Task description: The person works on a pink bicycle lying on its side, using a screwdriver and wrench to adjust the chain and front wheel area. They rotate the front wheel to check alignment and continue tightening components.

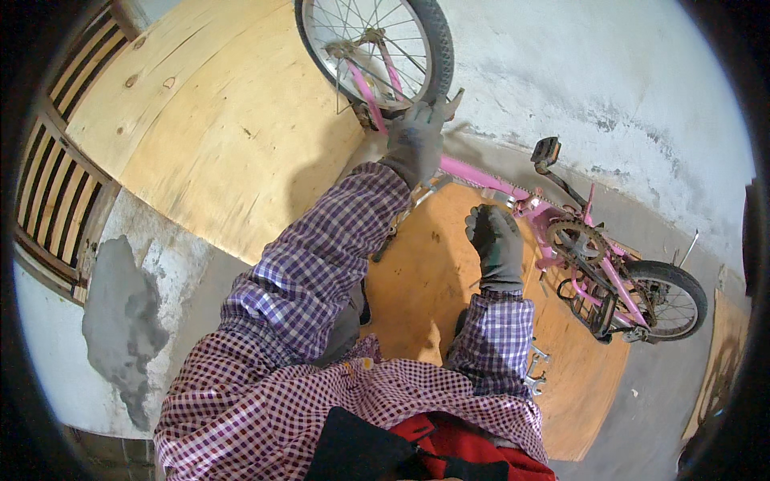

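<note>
My gloved left hand point(413, 136) reaches up to the pink front fork point(365, 92) below the spoked wheel point(369, 40), its fingers closed on something I cannot make out. My gloved right hand point(493, 240) is curled beside the bicycle's pink frame point(545, 232), near the chainring point(576, 240); whatever it holds is hidden. The bicycle lies along the wall, with a pedal point(547, 151) sticking up and the rear wheel point(670, 301) at the right. Several wrenches point(536, 373) lie on an orange board point(425, 272) between my arms.
A pale plywood sheet point(184, 120) fills the upper left beside a slatted opening point(56, 188). A white, stained wall point(593, 80) runs along the upper right. Another board point(714, 353) is at the right edge. Grey concrete floor point(642, 385) surrounds the orange board.
</note>
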Available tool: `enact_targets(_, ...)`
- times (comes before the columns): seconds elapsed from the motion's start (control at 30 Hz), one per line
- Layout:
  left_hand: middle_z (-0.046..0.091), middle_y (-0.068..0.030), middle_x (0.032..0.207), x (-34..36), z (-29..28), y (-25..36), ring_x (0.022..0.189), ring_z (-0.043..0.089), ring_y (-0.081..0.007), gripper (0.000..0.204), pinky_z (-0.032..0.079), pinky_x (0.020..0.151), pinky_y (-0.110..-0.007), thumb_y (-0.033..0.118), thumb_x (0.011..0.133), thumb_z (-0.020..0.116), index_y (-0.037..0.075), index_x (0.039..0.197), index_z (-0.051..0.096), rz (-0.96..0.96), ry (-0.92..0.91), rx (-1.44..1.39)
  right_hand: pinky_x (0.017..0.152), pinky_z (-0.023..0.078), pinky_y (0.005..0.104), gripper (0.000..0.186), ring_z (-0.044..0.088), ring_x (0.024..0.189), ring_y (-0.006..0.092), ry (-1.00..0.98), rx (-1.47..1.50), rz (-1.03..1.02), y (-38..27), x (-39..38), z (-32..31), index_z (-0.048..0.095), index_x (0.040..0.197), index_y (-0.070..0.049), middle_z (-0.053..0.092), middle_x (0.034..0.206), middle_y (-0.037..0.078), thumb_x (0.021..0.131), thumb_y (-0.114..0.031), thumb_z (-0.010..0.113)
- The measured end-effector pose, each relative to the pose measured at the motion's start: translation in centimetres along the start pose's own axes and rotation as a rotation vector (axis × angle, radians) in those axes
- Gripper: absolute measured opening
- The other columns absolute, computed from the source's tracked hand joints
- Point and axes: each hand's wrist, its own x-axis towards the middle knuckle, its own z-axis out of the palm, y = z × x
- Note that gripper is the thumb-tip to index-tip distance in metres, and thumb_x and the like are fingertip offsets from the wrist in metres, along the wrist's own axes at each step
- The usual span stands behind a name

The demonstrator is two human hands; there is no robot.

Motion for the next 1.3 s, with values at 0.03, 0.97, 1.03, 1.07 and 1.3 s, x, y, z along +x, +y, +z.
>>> enact_targets(0.03,0.063,-0.0175,0.118,-0.3,-0.6,-0.2,0.120,0.055,-0.0349,0.069,0.050,0.094,-0.045,0.014,0.078,0.068,-0.002,0.142,0.046,-0.003,0.036,-0.033,0.073,0.058,0.0356,0.019,0.071,0.086,0.0259,0.005,0.014,0.007,0.3,-0.2,0.1,0.065,0.110,-0.001,0.072,0.103,0.015,0.096,-0.014,0.063)
enact_targets(0.97,0.062,-0.0192,0.131,-21.1,12.3,-16.9,0.121,0.059,-0.0375,0.043,0.049,0.102,-0.046,0.024,0.092,0.063,0.006,0.131,0.060,-0.321,-0.406,-0.737,0.079,0.059,0.0406,0.019,0.071,0.090,0.0294,0.137,-0.159,-0.035,14.3,12.0,7.5,0.065,0.106,-0.007,0.072,0.108,0.014,0.095,-0.022,0.069)
enact_targets(1.03,0.062,-0.0174,0.131,-22.1,13.5,-18.4,0.122,0.059,-0.0363,0.043,0.049,0.102,-0.046,0.026,0.092,0.063,0.007,0.130,0.061,-0.311,-0.461,-0.777,0.076,0.059,0.0407,0.020,0.072,0.090,0.0290,0.112,-0.203,-0.069,15.5,13.7,8.4,0.065,0.106,-0.008,0.072,0.107,0.014,0.096,-0.025,0.069)
enact_targets(1.07,0.062,-0.0167,0.131,-23.0,13.8,-18.3,0.122,0.058,-0.0358,0.043,0.048,0.103,-0.045,0.028,0.093,0.062,0.007,0.131,0.061,-0.283,-0.487,-0.788,0.074,0.059,0.0406,0.022,0.072,0.089,0.0280,0.086,-0.181,-0.068,15.6,13.8,8.3,0.065,0.107,-0.008,0.073,0.104,0.014,0.097,-0.027,0.069)
enact_targets(1.3,0.068,-0.0189,0.121,-26.9,17.4,-17.5,0.107,0.067,-0.0354,0.036,0.055,0.093,-0.046,0.030,0.095,0.065,0.007,0.122,0.068,-0.110,-0.576,-0.787,0.075,0.059,0.0346,0.020,0.072,0.085,0.0211,0.091,-0.206,-0.128,19.1,19.4,10.0,0.069,0.109,-0.007,0.073,0.097,0.007,0.098,-0.023,0.065)
